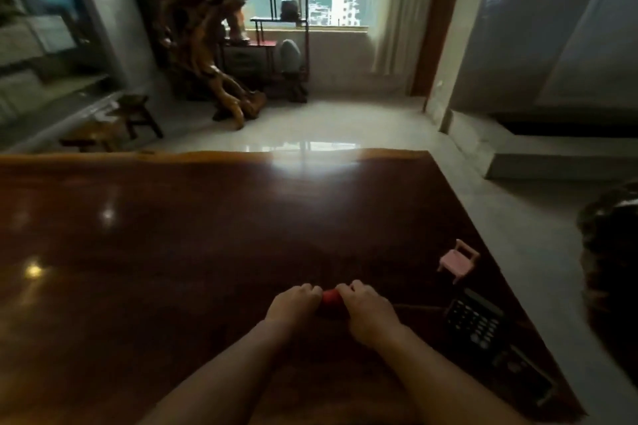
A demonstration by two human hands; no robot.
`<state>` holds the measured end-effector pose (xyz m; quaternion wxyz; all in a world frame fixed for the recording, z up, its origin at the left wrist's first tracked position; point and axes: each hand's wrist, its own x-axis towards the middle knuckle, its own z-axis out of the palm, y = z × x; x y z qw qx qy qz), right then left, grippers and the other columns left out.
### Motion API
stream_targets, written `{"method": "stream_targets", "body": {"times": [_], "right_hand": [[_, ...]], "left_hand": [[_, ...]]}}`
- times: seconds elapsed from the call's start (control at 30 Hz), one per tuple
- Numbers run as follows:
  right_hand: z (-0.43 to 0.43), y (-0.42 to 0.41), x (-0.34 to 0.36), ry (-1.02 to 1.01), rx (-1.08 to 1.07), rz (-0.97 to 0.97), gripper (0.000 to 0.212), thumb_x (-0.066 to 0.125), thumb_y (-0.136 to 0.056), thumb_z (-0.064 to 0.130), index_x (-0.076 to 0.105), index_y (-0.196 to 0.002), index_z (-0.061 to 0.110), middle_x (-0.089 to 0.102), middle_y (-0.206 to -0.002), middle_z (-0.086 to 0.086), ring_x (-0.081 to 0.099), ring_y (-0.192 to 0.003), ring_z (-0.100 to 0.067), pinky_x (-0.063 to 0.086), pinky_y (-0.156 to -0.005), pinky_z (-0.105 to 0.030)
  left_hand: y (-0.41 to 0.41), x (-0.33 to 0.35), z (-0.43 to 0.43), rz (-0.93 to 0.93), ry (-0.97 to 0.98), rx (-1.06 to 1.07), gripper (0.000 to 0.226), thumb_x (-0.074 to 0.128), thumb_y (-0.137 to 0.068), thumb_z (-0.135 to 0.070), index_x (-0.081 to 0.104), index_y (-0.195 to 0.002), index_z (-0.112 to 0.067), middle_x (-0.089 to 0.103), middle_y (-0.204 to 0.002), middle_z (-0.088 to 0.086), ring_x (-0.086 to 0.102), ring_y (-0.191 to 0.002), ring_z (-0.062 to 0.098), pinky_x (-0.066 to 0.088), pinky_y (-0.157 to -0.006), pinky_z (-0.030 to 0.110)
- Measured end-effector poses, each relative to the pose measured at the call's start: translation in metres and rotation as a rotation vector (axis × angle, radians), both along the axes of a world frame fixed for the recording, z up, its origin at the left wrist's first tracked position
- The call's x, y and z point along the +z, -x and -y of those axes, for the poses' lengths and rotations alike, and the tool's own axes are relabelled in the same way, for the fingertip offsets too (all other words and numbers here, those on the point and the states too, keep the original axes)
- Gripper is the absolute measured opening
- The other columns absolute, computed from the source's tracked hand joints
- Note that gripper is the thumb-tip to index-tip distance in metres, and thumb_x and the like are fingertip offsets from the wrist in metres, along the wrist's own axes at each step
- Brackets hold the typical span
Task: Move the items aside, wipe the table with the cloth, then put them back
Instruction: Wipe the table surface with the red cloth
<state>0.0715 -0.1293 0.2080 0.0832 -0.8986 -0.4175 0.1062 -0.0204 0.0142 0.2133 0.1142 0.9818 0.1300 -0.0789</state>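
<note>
Table (172,235): a large, dark reddish-brown slab of polished wood with a glossy top that reflects the window light along its far edge. You stand at the table's near edge.

Your left hand (293,304) and your right hand (367,310) lie on the table's near half, right of its centre, knuckles up and close together. The fingers of both hands are curled inward.

A black calculator with rows of pale keys (474,321) lies flat near the table's right edge, just beside your right hand but apart from it.

A second dark, flat device (521,376) lies at the table's near right corner, next to the calculator. It is too blurred to identify.

A small pink toy chair (457,260) stands upright near the table's right edge, beyond the calculator and apart from it.

A small red item (330,298) rests on the table between your two hands. Your left hand grips its left side and your right hand grips its right side, so only a narrow strip shows. Whether this item is the cloth cannot be determined.
</note>
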Motion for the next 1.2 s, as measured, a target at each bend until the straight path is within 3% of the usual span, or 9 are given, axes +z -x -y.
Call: {"method": "stream_targets", "body": {"times": [0.23, 0.4, 0.73, 0.87, 1.03, 1.2], "right_hand": [[-0.123, 0.024, -0.029, 0.04, 0.108, -0.047, 0.059, 0.061, -0.086, 0.013, 0.041, -0.137, 0.031, 0.05, -0.121, 0.001, 0.052, -0.107, -0.019, 0.05, -0.087, -0.037], [-0.189, 0.013, -0.048, 0.032, 0.168, -0.074, 0.058, 0.058, -0.086, 0.013, 0.04, -0.139, 0.029, 0.051, -0.123, -0.002, 0.051, -0.11, -0.024, 0.05, -0.088, -0.042], [-0.33, -0.083, -0.134, -0.102, 0.204, 0.025, 0.063, 0.06, -0.088, 0.01, 0.037, -0.144, 0.027, 0.05, -0.133, -0.006, 0.051, -0.113, -0.026, 0.05, -0.089, -0.041], [-0.371, -0.121, -0.183, -0.169, 0.181, 0.097, 0.062, 0.06, -0.089, 0.01, 0.039, -0.145, 0.027, 0.05, -0.134, -0.006, 0.051, -0.116, -0.026, 0.049, -0.093, -0.041], [-0.396, -0.133, -0.236, -0.33, 0.147, 0.024, 0.06, 0.063, -0.089, -0.001, 0.046, -0.144, 0.016, 0.047, -0.146, -0.015, 0.04, -0.137, -0.034, 0.035, -0.113, -0.048], [-0.397, -0.128, -0.241, -0.383, 0.122, -0.021, 0.053, 0.061, -0.089, -0.003, 0.054, -0.139, 0.014, 0.053, -0.138, -0.016, 0.047, -0.13, -0.035, 0.039, -0.109, -0.047]], "left_hand": [[0.042, -0.025, -0.118, -0.035, 0.067, 0.057, 0.037, 0.057, -0.092, -0.018, 0.05, -0.128, -0.016, 0.059, -0.118, 0.005, 0.059, -0.11, 0.025, 0.052, -0.09, 0.044], [0.043, -0.047, -0.182, -0.062, 0.016, 0.053, 0.063, 0.061, -0.088, -0.017, 0.034, -0.145, -0.016, 0.054, -0.126, 0.006, 0.056, -0.112, 0.028, 0.05, -0.092, 0.044], [-0.052, -0.125, -0.322, 0.132, -0.024, 0.11, 0.047, 0.061, -0.086, -0.012, 0.05, -0.132, -0.015, 0.057, -0.127, 0.005, 0.057, -0.114, 0.025, 0.049, -0.094, 0.042], [-0.087, -0.174, -0.358, 0.18, -0.048, 0.135, 0.06, 0.055, -0.088, -0.001, 0.04, -0.145, -0.01, 0.051, -0.143, 0.008, 0.046, -0.133, 0.026, 0.04, -0.108, 0.04], [-0.1, -0.237, -0.367, 0.25, -0.044, 0.238, 0.068, 0.057, -0.093, -0.004, 0.026, -0.153, -0.013, 0.037, -0.155, 0.008, 0.03, -0.145, 0.024, 0.026, -0.118, 0.038], [-0.096, -0.241, -0.361, 0.224, -0.011, 0.27, 0.066, 0.05, -0.095, -0.004, 0.023, -0.154, -0.017, 0.031, -0.157, 0.012, 0.023, -0.147, 0.031, 0.022, -0.12, 0.046]]}}
